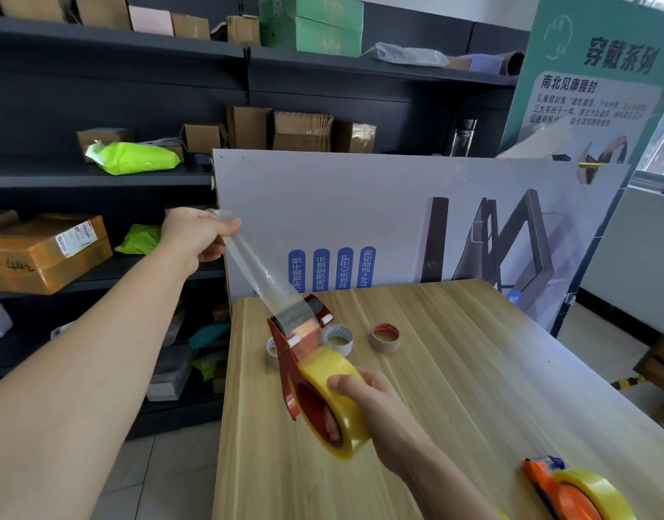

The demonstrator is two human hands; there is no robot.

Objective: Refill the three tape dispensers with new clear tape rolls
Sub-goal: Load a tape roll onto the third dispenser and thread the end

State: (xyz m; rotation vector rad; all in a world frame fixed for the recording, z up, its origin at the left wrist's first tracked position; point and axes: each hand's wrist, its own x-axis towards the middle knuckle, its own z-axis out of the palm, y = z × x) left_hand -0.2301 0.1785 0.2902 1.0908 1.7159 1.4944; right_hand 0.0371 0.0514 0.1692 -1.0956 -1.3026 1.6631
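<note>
My right hand (371,410) grips a red tape dispenser (289,365) that carries a full yellowish clear tape roll (336,399), held above the left part of the wooden table (454,369). My left hand (195,234) pinches the free end of the tape strip (262,275) and holds it stretched up and to the left of the dispenser. An orange dispenser (559,493) with a tape roll on it lies at the table's near right edge. Three empty cardboard cores (339,339) (386,336) (272,350) stand behind the red dispenser.
A large printed board (398,219) leans upright against the table's far edge. Dark shelving (97,182) with cardboard boxes and green bags fills the left and back. A tall green banner (593,88) stands at the right.
</note>
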